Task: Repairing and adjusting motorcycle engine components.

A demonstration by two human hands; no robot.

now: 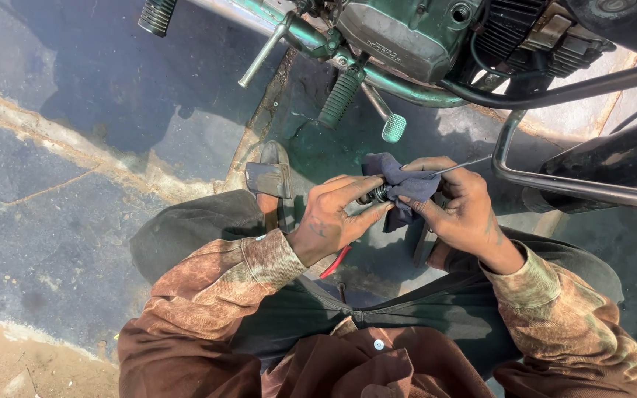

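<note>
Cracked, oil-dark pavement (60,221) spreads under a person crouched beside a motorcycle, whose engine (407,33) and ribbed footpeg (340,97) fill the top of the view. Both hands meet just above the knees. The left hand (329,221) is curled, thumb and fingertips pinching a small dark metal part (376,194) at its end. The right hand (458,206) is closed around a dark blue rag (401,186), which is wrapped over the other end of that part, so the two hands almost touch. A thin wire (464,166) sticks out from the rag toward the chrome guard bar (576,184). Below the left wrist, a red-handled tool (335,262) lies on the ground, and a worn sandal (269,177) rests just left of the hands.
</note>
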